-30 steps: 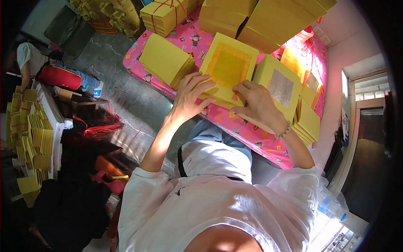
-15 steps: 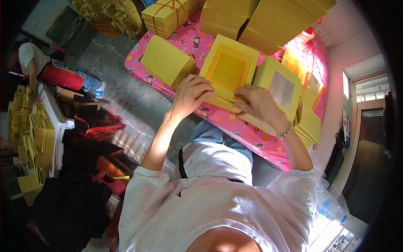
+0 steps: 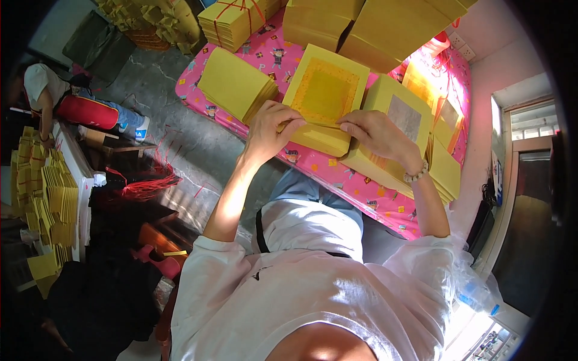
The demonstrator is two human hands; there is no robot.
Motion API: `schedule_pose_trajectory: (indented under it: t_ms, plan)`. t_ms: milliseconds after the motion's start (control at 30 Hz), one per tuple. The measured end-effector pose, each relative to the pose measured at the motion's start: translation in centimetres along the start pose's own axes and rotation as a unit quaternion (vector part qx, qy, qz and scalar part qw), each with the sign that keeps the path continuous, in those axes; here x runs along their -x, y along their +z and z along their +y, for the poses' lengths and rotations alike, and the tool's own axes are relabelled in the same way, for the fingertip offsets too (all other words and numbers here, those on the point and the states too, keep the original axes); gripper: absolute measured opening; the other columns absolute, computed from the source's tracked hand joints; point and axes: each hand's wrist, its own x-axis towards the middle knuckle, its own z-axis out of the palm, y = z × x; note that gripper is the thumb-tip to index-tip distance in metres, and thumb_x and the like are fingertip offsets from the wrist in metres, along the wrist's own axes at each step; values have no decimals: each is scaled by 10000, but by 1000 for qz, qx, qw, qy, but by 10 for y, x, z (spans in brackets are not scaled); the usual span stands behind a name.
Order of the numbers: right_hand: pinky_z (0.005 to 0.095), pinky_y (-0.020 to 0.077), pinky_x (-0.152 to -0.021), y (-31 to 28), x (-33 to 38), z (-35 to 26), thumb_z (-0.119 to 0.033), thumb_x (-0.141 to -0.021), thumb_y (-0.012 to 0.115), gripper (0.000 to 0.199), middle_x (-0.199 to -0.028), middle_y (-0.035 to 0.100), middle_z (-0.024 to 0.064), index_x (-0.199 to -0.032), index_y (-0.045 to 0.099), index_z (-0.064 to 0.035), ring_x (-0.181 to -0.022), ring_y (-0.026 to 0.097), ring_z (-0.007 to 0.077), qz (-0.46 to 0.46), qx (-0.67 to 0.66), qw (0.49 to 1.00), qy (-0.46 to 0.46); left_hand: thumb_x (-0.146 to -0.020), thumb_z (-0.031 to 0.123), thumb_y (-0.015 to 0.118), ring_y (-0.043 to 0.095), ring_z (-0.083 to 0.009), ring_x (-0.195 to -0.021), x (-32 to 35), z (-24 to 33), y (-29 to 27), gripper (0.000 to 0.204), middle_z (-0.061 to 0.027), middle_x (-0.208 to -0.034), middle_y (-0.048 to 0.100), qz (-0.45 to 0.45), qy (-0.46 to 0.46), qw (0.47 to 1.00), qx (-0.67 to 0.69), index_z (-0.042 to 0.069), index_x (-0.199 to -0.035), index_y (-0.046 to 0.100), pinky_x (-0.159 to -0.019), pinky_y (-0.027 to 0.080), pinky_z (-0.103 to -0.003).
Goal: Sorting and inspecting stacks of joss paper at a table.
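Observation:
In front of me on the table lies a stack of yellow paper (image 3: pixel 319 139), topped by a sheet with an orange-gold square (image 3: pixel 328 90). My left hand (image 3: pixel 269 129) closes thumb to fingers at the near left corner of that top sheet. At its near right corner, my right hand (image 3: pixel 379 135), with a bead bracelet at the wrist, pinches the same edge. Between the two hands this edge is slightly raised from the stack. To the right, partly behind my right hand, stands a stack of yellow paper with a silver square (image 3: pixel 404 119). A stack of folded yellow paper (image 3: pixel 235 84) lies to the left.
A pink patterned cloth (image 3: pixel 379 207) covers the table. Behind stand large yellow stacks (image 3: pixel 397 30) and a bundle tied with red string (image 3: pixel 232 27). At far left another person (image 3: pixel 45 90) reaches to a table with yellow folded bundles (image 3: pixel 57 186). Red strings (image 3: pixel 144 183) hang nearby.
Both hands have shifted slightly and now pinch the sheet's near edge at its two corners. The fingers of my right hand have straightened along that edge, and more of the stack's front shows.

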Motion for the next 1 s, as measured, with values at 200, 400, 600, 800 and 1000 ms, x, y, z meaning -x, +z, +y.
schedule_pose_trajectory:
  t_ms: [200,400,600,800,1000]
  plan:
    - [375,495,-743,-3,-2,0,-208,-952,536,271,-913,656,201,-1031,644,28,-822,630,340,-15,13,1000,14,-789,138,712,580,-268,-868,-1,2,1,114,-81,-843,683,14,-6,1000,10,31,-828,703,-763,475,-367]
    - [369,501,-762,-4,0,-3,-239,-875,648,332,-953,662,183,-1072,627,27,-841,629,347,-37,-28,999,12,-781,152,720,573,-287,-870,3,0,5,129,-89,-846,681,31,0,999,18,29,-813,696,-769,473,-381]
    - [401,493,-797,9,6,-21,-261,-707,776,493,-1005,588,154,-1056,549,1,-955,591,323,-13,124,992,-11,-780,151,715,571,-286,-870,1,1,4,123,-85,-846,681,24,0,1000,7,34,-813,696,-774,473,-378]
    - [404,491,-783,10,-1,-21,-237,-708,776,447,-974,568,142,-1011,539,-10,-946,585,325,-35,142,989,3,-781,154,714,572,-281,-874,2,0,4,122,-83,-853,680,24,1,1000,9,37,-811,696,-771,476,-375]
    - [383,501,-723,4,-3,-7,-198,-790,706,294,-918,625,139,-979,585,-8,-836,626,316,-33,101,994,-26,-776,159,718,575,-281,-887,1,0,3,130,-84,-871,680,15,2,1000,2,37,-815,696,-779,479,-375]
